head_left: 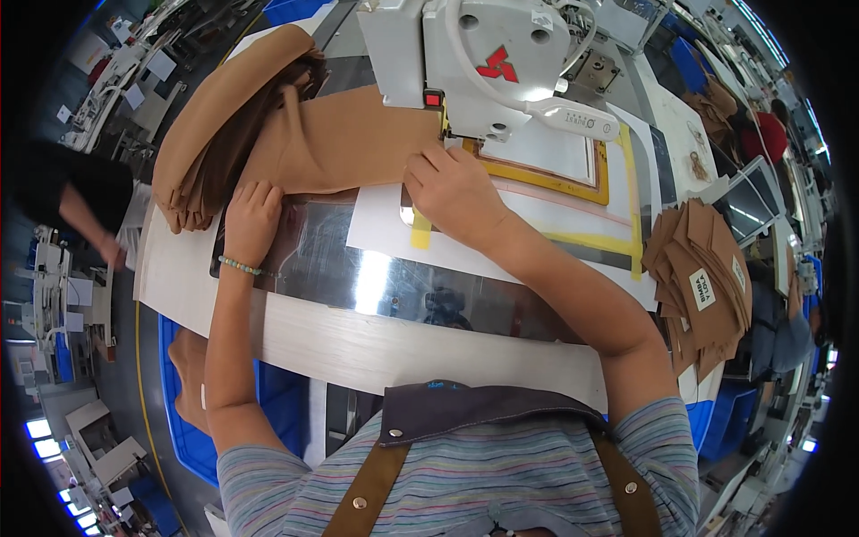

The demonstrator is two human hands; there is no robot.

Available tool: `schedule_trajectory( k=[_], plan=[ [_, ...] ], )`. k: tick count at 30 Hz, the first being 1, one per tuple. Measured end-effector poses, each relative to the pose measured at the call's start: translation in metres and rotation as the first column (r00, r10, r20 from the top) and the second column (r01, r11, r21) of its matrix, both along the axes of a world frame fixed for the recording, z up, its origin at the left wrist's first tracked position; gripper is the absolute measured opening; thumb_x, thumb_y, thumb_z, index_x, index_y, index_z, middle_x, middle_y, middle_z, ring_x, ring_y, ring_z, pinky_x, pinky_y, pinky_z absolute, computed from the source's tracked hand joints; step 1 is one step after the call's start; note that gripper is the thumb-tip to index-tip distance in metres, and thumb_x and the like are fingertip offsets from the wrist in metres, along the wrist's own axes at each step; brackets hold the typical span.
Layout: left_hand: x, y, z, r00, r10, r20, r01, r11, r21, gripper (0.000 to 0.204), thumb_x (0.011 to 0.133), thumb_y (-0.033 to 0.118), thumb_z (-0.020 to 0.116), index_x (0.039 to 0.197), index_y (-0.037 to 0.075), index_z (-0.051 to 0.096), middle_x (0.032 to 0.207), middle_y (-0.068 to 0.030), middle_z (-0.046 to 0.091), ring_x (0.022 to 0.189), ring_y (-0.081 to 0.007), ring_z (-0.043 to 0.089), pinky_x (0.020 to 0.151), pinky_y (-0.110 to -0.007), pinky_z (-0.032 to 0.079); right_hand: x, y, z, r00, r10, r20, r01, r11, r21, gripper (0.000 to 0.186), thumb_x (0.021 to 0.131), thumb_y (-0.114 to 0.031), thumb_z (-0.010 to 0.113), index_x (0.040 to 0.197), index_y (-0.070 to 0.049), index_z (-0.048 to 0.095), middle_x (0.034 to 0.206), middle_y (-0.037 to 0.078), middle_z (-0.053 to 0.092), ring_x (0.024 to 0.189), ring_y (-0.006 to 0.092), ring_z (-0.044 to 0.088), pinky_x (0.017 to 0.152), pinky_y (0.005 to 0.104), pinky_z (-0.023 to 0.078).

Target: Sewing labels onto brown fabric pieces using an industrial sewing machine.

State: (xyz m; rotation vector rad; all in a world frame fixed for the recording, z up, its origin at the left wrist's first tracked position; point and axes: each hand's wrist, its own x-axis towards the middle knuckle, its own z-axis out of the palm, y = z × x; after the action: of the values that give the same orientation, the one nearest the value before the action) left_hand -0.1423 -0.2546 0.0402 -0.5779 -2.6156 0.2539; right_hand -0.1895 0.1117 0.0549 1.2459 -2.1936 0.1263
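Note:
A brown fabric piece (358, 139) stretches from the folded pile at the left to the head of a white sewing machine (497, 67). My left hand (253, 213) is closed on its near left edge, fingers curled over the cloth. At the other end, my right hand (455, 192) pinches the near right corner close below the needle area; its fingertips partly hide the cloth there. Just right of that hand lies a yellow-edged rectangular frame (546, 182) on a white sheet (376, 224) with yellow tape.
A thick pile of folded brown fabric (228, 112) stands at the left. Brown pieces with white labels (702, 268) are stacked at the right table edge. A blue bin (183, 421) with brown cloth sits below left. Another person (76, 201) is beyond the table's left side.

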Motion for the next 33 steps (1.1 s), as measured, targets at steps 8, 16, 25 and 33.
schedule_trajectory(
  k=[8, 16, 25, 33],
  plan=[
    [0.046, -0.004, 0.005, 1.0, -0.012, -0.011, 0.014, 0.992, 0.128, 0.013, 0.09, 0.005, 0.07, 0.103, 0.004, 0.068, 0.098, -0.0106, 0.066, 0.092, -0.0311, 0.067, 0.079, -0.043, 0.055, 0.001, 0.013, -0.017, 0.995, -0.061, 0.076, 0.059, 0.998, 0.019, 0.009, 0.076, -0.008, 0.075, 0.085, -0.008, 0.073, 0.087, 0.006, 0.067, 0.086, 0.0222, 0.068, 0.066, 0.0335, 0.054],
    [0.054, -0.045, -0.004, 0.999, 0.049, -0.003, -0.049, 0.994, 0.097, 0.021, 0.09, 0.0, 0.066, 0.109, 0.002, 0.073, 0.103, -0.0094, 0.07, 0.095, -0.0309, 0.068, 0.083, -0.043, 0.057, 0.005, 0.032, -0.008, 0.99, 0.008, 0.138, -0.013, 0.999, 0.032, 0.014, 0.082, -0.01, 0.072, 0.096, -0.008, 0.071, 0.097, 0.002, 0.066, 0.102, 0.02, 0.067, 0.085, 0.036, 0.056],
    [-0.011, 0.019, 0.006, 0.969, -0.247, -0.027, 0.249, 0.965, 0.082, 0.031, 0.085, 0.002, 0.067, 0.116, 0.001, 0.074, 0.108, -0.01, 0.069, 0.098, -0.0304, 0.066, 0.086, -0.041, 0.055, 0.014, 0.118, 0.0, 0.999, -0.008, 0.035, 0.007, 0.999, 0.039, 0.012, 0.08, -0.011, 0.071, 0.092, -0.008, 0.069, 0.098, 0.003, 0.064, 0.101, 0.0212, 0.065, 0.084, 0.0372, 0.054],
    [-0.076, 0.137, 0.002, 0.824, -0.566, -0.023, 0.566, 0.822, 0.064, 0.038, 0.084, 0.006, 0.068, 0.122, 0.001, 0.073, 0.113, -0.0087, 0.067, 0.103, -0.0266, 0.065, 0.092, -0.038, 0.055, 0.038, 0.241, 0.004, 0.948, -0.317, 0.0, 0.313, 0.936, 0.161, 0.004, 0.077, -0.007, 0.07, 0.079, -0.008, 0.067, 0.098, 0.004, 0.064, 0.1, 0.0214, 0.064, 0.08, 0.0344, 0.055]
  ],
)
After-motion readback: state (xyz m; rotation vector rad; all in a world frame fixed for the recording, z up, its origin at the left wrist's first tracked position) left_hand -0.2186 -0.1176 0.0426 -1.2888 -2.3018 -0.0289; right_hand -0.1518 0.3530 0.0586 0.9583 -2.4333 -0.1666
